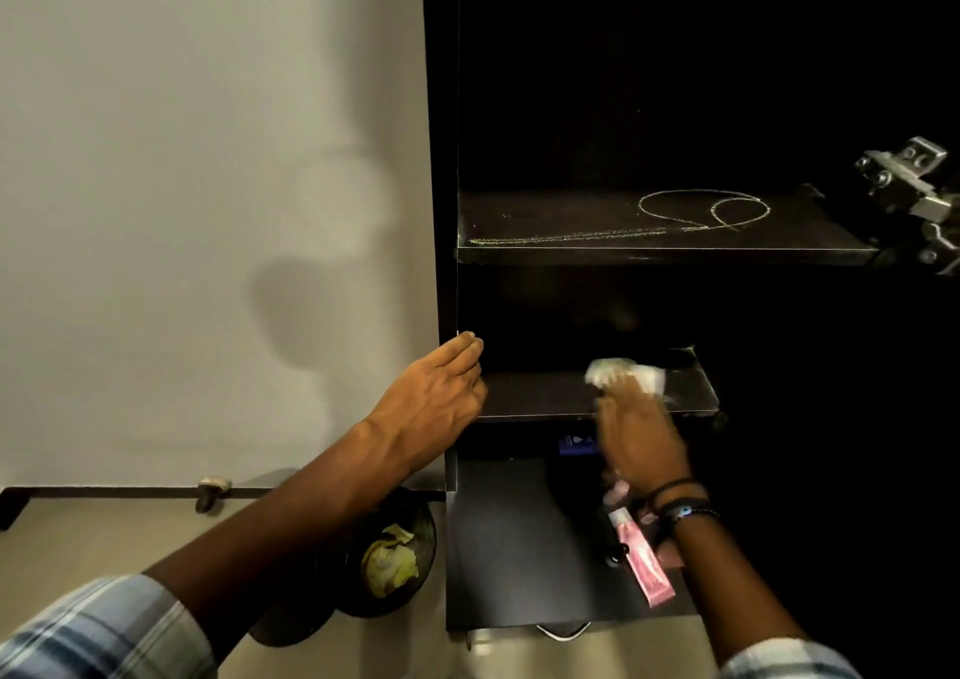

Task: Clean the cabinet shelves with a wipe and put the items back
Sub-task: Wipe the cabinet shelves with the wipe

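Pale wall (182,158) stands to the left of a dark open cabinet (440,158). On its middle shelf (535,397) the right hand (639,439) grips a crumpled white wipe (613,369) and presses it to the board. The left hand (436,397) rests with straight fingers against the cabinet's left front edge, holding nothing. A thin cord (701,208) lies looped on the upper shelf (571,210). A pink tube (641,561) lies on the bottom shelf (509,548), under the right wrist. A dark bin (410,517) with crumpled waste sits on the floor beside the cabinet.
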